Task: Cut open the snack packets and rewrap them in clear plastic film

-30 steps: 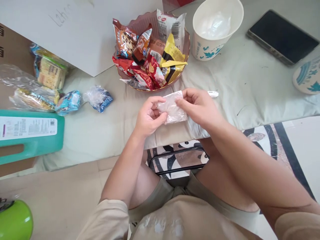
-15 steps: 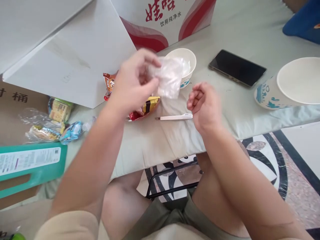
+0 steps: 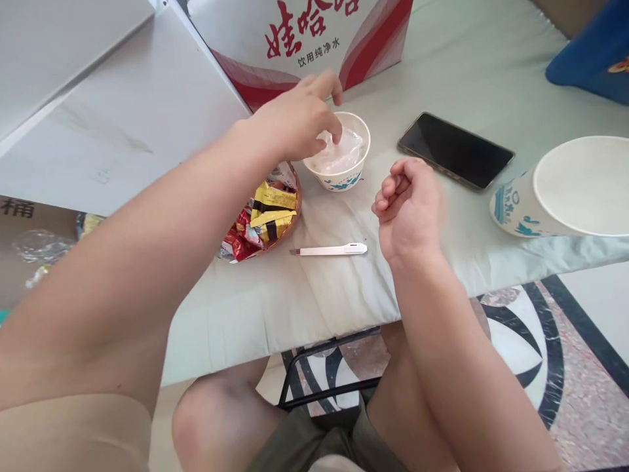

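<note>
My left hand (image 3: 307, 118) hovers over the left rim of a white paper cup (image 3: 339, 180) with blue print. Its fingers are bent and spread apart, holding nothing. Inside the cup lies a clear, crinkled plastic wrapper (image 3: 346, 152), just under the fingertips. My right hand (image 3: 409, 206) rests near the table's front part with its fingers curled in, and nothing shows in them. A white pen-like cutter (image 3: 333, 250) lies to the left of that hand. Below my left forearm, partly covered by it, is a round basket (image 3: 298, 196) of wrapped snacks (image 3: 272, 213) in yellow and red.
A black phone (image 3: 457, 149) lies flat right of the cup. Farther right a large paper tub (image 3: 521, 203) leans over on the cloth-covered table (image 3: 304, 308). A red-and-white carton (image 3: 314, 39) stands behind. White box flaps (image 3: 122, 118) fill the left, and something blue (image 3: 590, 56) is at back right.
My left hand has moved to the cup and let go of the plastic wrapper, which now lies inside it. My right hand stays curled in about the same place. The view has shifted slightly.
</note>
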